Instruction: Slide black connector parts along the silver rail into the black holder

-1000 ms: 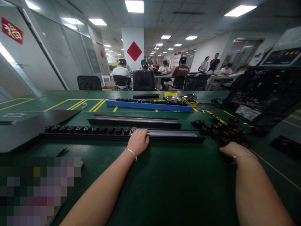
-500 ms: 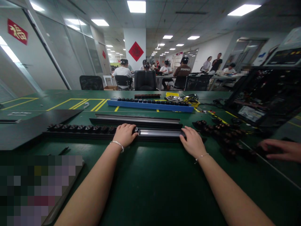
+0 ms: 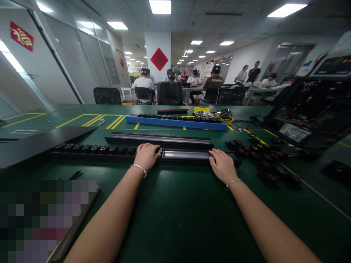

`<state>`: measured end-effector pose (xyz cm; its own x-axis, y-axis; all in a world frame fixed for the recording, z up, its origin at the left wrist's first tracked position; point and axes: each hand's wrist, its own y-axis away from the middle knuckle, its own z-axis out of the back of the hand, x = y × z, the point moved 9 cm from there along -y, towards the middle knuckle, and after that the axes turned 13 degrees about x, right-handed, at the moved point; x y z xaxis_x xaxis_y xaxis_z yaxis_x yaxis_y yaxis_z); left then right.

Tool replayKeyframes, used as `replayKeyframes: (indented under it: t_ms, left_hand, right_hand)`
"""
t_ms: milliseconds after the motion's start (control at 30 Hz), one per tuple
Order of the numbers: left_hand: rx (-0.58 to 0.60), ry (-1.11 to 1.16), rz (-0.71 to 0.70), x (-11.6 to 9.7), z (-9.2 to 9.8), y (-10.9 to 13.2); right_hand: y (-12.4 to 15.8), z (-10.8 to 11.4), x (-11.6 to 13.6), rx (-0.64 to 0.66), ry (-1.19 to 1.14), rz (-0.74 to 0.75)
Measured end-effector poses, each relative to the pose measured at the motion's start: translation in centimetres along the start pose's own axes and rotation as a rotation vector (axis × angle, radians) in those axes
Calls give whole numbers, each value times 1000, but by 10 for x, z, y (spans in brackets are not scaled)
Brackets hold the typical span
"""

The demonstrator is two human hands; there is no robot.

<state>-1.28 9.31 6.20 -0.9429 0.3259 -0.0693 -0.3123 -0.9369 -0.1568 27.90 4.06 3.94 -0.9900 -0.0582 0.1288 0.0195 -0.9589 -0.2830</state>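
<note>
A long black rail (image 3: 186, 155) with a shiny metal channel lies across the table in front of me. A row of small black socket-like modules (image 3: 94, 149) fills its left part. My left hand (image 3: 147, 157) is closed over the rail, its thumb and fingers around the end module (image 3: 159, 150) of the row; the palm hides some modules. Near the rail's right end, my right hand (image 3: 223, 166) rests with its fingers curled over the rail and closed on it. Metal channel shows between the two hands.
Behind lies a second black rail (image 3: 161, 138), then a blue tray (image 3: 175, 122) holding black modules. Loose black modules (image 3: 263, 157) are heaped at right, below a large black open-sided case (image 3: 301, 109). A dark panel (image 3: 33, 146) lies at left. Several people sit farther back.
Another person's hand at the right has left the view, showing a dark object there. My right hand's fingers have shifted slightly along the rail. My left hand stays at the end module.
</note>
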Motion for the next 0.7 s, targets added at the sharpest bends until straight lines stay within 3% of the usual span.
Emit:
replayKeyframes:
  t_ms: [533, 700]
  left_hand:
    - [-93, -52, -28, -24, 6, 9]
    - [-70, -51, -12, -25, 5, 9]
  right_hand:
    - [1, 1, 0, -4, -32, -3]
    - [1, 2, 0, 14, -28, -13]
